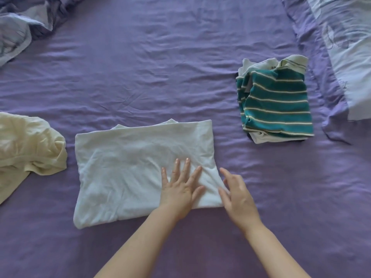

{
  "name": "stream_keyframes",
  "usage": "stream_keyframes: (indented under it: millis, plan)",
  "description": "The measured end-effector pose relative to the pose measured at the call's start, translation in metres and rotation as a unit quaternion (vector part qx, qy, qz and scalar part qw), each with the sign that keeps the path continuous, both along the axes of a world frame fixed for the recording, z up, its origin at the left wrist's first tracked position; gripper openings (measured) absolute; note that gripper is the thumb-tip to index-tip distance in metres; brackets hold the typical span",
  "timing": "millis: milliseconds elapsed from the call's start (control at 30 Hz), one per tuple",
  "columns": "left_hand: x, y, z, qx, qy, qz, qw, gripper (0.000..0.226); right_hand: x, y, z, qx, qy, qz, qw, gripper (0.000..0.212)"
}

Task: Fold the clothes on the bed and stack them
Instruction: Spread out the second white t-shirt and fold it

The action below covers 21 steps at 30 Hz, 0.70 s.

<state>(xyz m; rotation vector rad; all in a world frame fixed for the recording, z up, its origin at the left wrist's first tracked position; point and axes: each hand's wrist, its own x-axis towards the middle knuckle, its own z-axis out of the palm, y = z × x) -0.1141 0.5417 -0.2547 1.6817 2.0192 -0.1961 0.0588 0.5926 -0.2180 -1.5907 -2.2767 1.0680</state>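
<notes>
A white garment (128, 165), folded into a rough rectangle, lies flat on the purple bed sheet (160, 67) in front of me. My left hand (180, 187) presses flat on its lower right part, fingers spread and straight. My right hand (236, 195) sits at the garment's right edge, fingers extended and touching the cloth near the corner. To the far right a folded stack (275, 101) rests on the sheet, with a teal shirt with cream stripes on top and white pieces beneath. At the left edge lies a crumpled cream garment (28, 145), unfolded.
A bunched blue-grey duvet (22, 23) fills the top left corner. A pale blue patterned pillow or cover (347, 47) runs down the right side. Wrinkled purple sheet lies between the white garment and the stack.
</notes>
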Motion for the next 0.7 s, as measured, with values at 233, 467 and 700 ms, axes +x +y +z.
stream_keyframes:
  millis: [233,467,700]
  plan:
    - [-0.009,-0.005,0.001,-0.013,0.010,-0.011,1.000,0.061,-0.018,0.002,0.003,0.076,-0.152,0.099,0.980,0.054]
    - [-0.057,-0.067,0.009,-0.020,0.045,0.197,0.979,0.058,-0.060,-0.010,-0.004,0.143,-0.144,0.217,0.955,0.046]
    - [-0.110,-0.119,0.027,0.031,0.036,0.195,0.980,0.054,-0.113,-0.044,-0.012,0.162,-0.118,0.318,0.927,0.052]
